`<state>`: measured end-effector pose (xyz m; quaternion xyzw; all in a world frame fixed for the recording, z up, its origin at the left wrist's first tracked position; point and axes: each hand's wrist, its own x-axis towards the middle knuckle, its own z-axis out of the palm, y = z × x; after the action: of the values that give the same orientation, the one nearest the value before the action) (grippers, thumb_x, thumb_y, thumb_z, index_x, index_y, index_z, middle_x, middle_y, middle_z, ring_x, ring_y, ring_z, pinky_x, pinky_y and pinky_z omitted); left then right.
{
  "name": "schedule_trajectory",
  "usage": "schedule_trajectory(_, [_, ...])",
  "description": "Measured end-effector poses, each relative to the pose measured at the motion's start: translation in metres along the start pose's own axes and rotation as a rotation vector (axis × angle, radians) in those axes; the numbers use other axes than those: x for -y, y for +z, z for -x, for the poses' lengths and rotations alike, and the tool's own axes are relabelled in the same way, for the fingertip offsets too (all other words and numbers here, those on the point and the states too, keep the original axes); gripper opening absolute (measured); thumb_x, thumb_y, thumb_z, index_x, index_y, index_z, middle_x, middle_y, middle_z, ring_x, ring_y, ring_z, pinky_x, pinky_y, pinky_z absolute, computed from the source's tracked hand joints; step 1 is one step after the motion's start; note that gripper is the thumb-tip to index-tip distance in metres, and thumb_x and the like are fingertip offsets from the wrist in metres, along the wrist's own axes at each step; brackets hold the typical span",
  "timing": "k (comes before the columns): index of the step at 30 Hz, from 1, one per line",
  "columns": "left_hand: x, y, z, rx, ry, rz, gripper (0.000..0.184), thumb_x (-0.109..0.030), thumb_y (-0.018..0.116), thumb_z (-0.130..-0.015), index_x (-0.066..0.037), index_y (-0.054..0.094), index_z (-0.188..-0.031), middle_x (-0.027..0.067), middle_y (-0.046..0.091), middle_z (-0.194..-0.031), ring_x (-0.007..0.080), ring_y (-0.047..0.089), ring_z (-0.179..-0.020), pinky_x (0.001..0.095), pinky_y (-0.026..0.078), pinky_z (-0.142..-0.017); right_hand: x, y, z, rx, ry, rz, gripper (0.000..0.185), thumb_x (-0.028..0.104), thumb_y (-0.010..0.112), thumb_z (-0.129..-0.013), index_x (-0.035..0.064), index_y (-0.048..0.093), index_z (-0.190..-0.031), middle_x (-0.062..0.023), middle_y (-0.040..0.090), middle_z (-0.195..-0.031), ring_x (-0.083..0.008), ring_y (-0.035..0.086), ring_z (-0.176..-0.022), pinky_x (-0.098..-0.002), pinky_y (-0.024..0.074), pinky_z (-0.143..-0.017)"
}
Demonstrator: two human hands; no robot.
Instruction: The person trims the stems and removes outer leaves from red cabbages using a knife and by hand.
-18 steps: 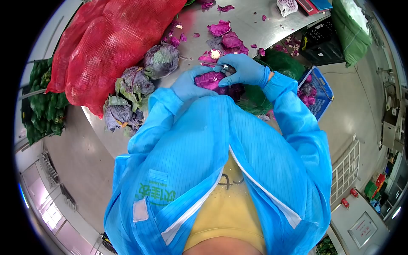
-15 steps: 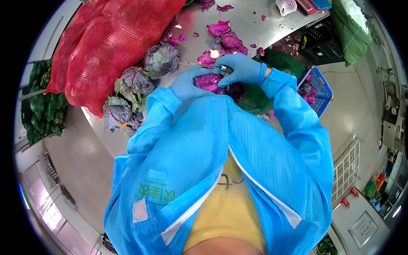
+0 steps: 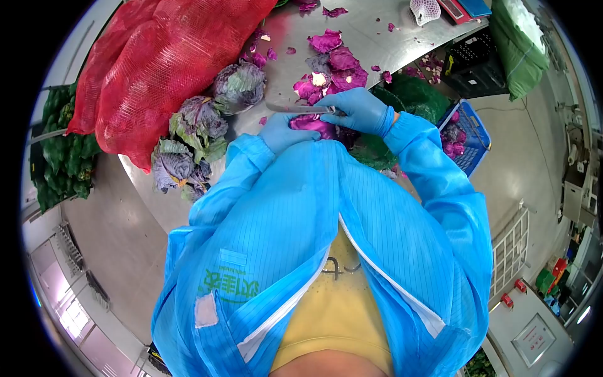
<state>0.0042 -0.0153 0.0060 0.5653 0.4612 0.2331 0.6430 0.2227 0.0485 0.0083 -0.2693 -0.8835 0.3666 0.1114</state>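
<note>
Close to my chest at the table's near edge, my left hand (image 3: 281, 131), in a blue glove, is wrapped round a purple cabbage (image 3: 312, 125). My right hand (image 3: 360, 112), gloved too, grips a knife (image 3: 295, 109) by its handle. The blade points left, its flat side showing, just above the cabbage and over my left fingers. Part of the cabbage is hidden by both hands. Beyond them lies a heap of loose purple leaves (image 3: 344, 68). Several untrimmed cabbages (image 3: 239, 87) with green-grey outer leaves sit to the left of my left hand.
A large red mesh sack (image 3: 169, 69) fills the left of the metal table (image 3: 370, 38). At right are a blue basket (image 3: 478, 139) with purple pieces, a black crate (image 3: 474, 66), green netting (image 3: 419, 94) and a green sack (image 3: 519, 53). A scale (image 3: 457, 10) stands at the back.
The knife blade has turned from edge-on to showing its broad side. My right hand has shifted slightly down and rolled with it. My left hand still holds the cabbage.
</note>
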Motion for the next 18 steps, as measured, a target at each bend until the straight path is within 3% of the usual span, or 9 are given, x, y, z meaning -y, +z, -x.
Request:
schedule_trajectory(3, [0.028, -0.002, -0.006, -0.082, 0.034, -0.296, 0.062, -0.020, 0.077, -0.068, -0.003, 0.052, -0.122, 0.0087, 0.059, -0.114, 0.0142, 0.055, -0.104, 0.0283, 0.043, -0.092, 0.001, 0.009, 0.002, -0.033, -0.094, 0.148, 0.026, 0.029, 0.057, -0.083, 0.0161, 0.056, -0.105, -0.0105, 0.060, -0.075, -0.0283, 0.060, -0.067, -0.0386, 0.0465, -0.057])
schedule_trajectory(5, [0.041, 0.000, -0.010, -0.020, -0.035, 0.166, 0.064, -0.023, 0.078, -0.067, -0.003, 0.051, -0.122, 0.0097, 0.060, -0.112, 0.0142, 0.056, -0.101, 0.0281, 0.045, -0.088, 0.004, 0.011, 0.003, -0.036, -0.106, 0.254, 0.027, 0.025, 0.055, -0.083, 0.0197, 0.053, -0.109, -0.0093, 0.059, -0.074, -0.0279, 0.060, -0.067, -0.0386, 0.0467, -0.056])
schedule_trajectory(10, [0.036, 0.008, -0.009, -0.040, -0.016, 0.242, 0.053, -0.017, 0.071, -0.075, 0.000, 0.050, -0.120, 0.0094, 0.056, -0.116, 0.0143, 0.056, -0.102, 0.0278, 0.046, -0.086, 0.010, 0.012, 0.005, -0.113, -0.096, 0.257, 0.028, 0.023, 0.054, -0.082, 0.0198, 0.053, -0.110, -0.0088, 0.059, -0.074, -0.0277, 0.060, -0.066, -0.0377, 0.0469, -0.055])
schedule_trajectory(12, [0.052, 0.010, -0.019, -0.131, 0.013, 0.555, 0.039, -0.015, 0.062, -0.082, 0.000, 0.052, -0.117, 0.0086, 0.055, -0.117, 0.0143, 0.054, -0.104, 0.0285, 0.045, -0.088, 0.005, 0.017, 0.007, -0.162, -0.100, 0.268, 0.028, 0.022, 0.055, -0.082, 0.0190, 0.054, -0.110, -0.0087, 0.059, -0.073, -0.0277, 0.060, -0.066, -0.0377, 0.0470, -0.054])
schedule_trajectory(13, [0.052, 0.009, -0.018, -0.135, 0.016, 0.557, 0.039, -0.015, 0.062, -0.082, 0.000, 0.052, -0.117, 0.0086, 0.055, -0.117, 0.0143, 0.054, -0.104, 0.0285, 0.045, -0.088, 0.000, 0.020, 0.006, -0.227, -0.111, 0.256, 0.028, 0.021, 0.057, -0.081, 0.0175, 0.055, -0.109, -0.0088, 0.059, -0.073, -0.0277, 0.060, -0.066, -0.0373, 0.0473, -0.055])
schedule_trajectory(15, [0.047, 0.006, -0.016, -0.199, 0.618, -0.527, 0.032, -0.015, 0.054, -0.087, -0.001, 0.054, -0.116, 0.0072, 0.057, -0.115, 0.0153, 0.053, -0.106, 0.0300, 0.043, -0.090, -0.004, 0.024, 0.006, -0.289, -0.124, 0.242, 0.029, 0.020, 0.059, -0.079, 0.0161, 0.056, -0.108, -0.0088, 0.059, -0.074, -0.0276, 0.060, -0.067, -0.0370, 0.0477, -0.055])
schedule_trajectory(16, [0.042, 0.009, -0.015, -0.201, 0.617, -0.527, 0.032, -0.015, 0.054, -0.087, -0.001, 0.054, -0.116, 0.0072, 0.057, -0.115, 0.0153, 0.053, -0.106, 0.0300, 0.043, -0.090, -0.004, 0.025, 0.006, -0.343, -0.113, 0.165, 0.028, 0.020, 0.061, -0.077, 0.0143, 0.057, -0.105, -0.0089, 0.060, -0.074, -0.0275, 0.061, -0.068, -0.0365, 0.0481, -0.056])
schedule_trajectory(17, [0.037, 0.015, -0.013, -0.227, 0.409, -0.113, 0.031, -0.016, 0.052, -0.088, -0.001, 0.054, -0.115, 0.0072, 0.057, -0.114, 0.0160, 0.053, -0.106, 0.0309, 0.043, -0.090, -0.003, 0.026, 0.006, -0.398, -0.101, 0.088, 0.028, 0.019, 0.064, -0.075, 0.0126, 0.058, -0.102, -0.0090, 0.061, -0.075, -0.0273, 0.061, -0.068, -0.0361, 0.0485, -0.056])
schedule_trajectory(18, [0.039, 0.016, -0.013, -0.226, 0.297, 0.090, 0.031, -0.017, 0.051, -0.089, -0.001, 0.054, -0.115, 0.0072, 0.057, -0.114, 0.0164, 0.054, -0.106, 0.0314, 0.043, -0.091, -0.003, 0.027, 0.007, -0.396, -0.102, 0.086, 0.028, 0.019, 0.064, -0.075, 0.0126, 0.058, -0.102, -0.0090, 0.061, -0.075, -0.0273, 0.061, -0.068, -0.0361, 0.0485, -0.056])
